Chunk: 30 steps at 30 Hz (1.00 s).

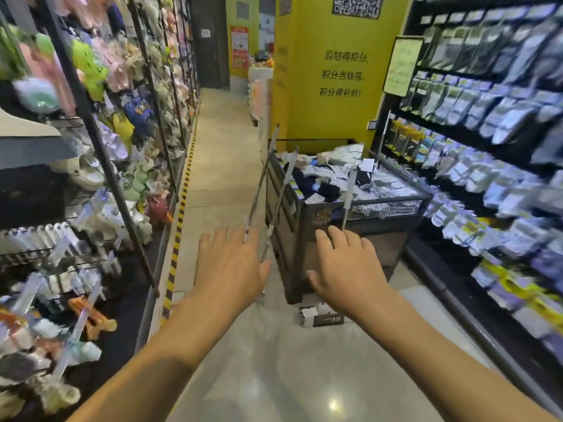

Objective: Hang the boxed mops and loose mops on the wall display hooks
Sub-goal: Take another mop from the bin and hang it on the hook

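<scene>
No mop or mop box shows in this view. My left hand (pixel 231 263) reaches forward, back of the hand up, and holds two long thin metal display rods (pixel 264 181) that rise from between its fingers; one rod end sticks out below the palm. My right hand (pixel 344 269) is stretched out beside it and holds a single metal rod (pixel 350 190) that points upward. The fingertips of both hands are hidden behind the hands.
A black crate bin (pixel 289 226) heaped with packaged socks stands just ahead of my hands. Racks of slippers and plush goods (pixel 100 166) line the left, hanging sock packs (pixel 487 178) the right. A yellow pillar (pixel 329 111) stands behind the bin, a small box (pixel 323 318) lies on the floor.
</scene>
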Each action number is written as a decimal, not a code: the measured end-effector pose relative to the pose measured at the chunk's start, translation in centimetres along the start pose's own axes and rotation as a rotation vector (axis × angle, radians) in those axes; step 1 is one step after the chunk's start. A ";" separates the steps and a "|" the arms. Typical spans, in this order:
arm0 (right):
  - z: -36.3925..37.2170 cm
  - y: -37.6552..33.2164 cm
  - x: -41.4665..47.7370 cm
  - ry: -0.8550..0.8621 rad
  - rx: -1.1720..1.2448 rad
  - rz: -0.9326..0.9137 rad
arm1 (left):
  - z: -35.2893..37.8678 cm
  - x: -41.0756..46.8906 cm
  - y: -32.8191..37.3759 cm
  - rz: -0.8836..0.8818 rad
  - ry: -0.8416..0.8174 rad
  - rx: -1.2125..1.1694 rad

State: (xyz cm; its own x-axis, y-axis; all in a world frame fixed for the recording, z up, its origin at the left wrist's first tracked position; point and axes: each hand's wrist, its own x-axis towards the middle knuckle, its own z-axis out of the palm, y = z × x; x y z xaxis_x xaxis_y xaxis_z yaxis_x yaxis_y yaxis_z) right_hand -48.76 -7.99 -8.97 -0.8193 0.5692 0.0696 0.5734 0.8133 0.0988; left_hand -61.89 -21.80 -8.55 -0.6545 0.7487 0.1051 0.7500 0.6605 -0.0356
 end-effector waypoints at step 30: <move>12.3 30.9 29.3 -0.137 0.097 0.038 | 9.8 35.3 22.7 -0.022 -0.139 0.032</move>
State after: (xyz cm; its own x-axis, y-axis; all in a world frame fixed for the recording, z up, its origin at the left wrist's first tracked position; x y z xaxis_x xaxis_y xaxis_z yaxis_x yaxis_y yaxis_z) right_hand -55.09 35.31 -16.10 -0.7931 0.6055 -0.0653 0.6067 0.7949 0.0023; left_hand -68.91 20.18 -15.36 -0.6794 0.7330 -0.0322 0.7332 0.6767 -0.0670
